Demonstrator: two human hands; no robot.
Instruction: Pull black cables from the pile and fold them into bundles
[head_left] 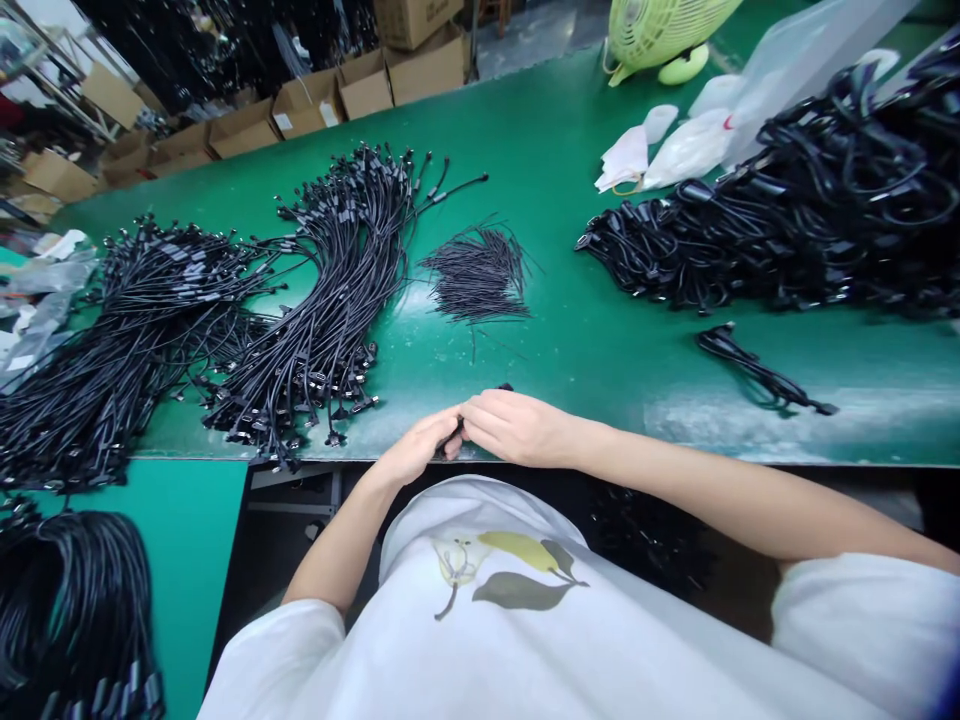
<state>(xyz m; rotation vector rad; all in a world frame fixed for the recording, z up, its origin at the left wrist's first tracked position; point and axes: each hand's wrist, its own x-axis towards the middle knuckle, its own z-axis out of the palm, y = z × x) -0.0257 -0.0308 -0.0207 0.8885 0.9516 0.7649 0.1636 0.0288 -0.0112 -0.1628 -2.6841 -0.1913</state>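
Slippage could drop the black item, gripped between left hand and right hand, over the six-o'clock edge of the green table if either hold loosens.

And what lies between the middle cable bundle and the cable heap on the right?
In the head view, a pile of thin black strands, with green tabletop around it.

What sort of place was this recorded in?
Probably a cable workshop or small factory: bundles of black cables lie on a long green worktable, with cardboard boxes lined up behind.
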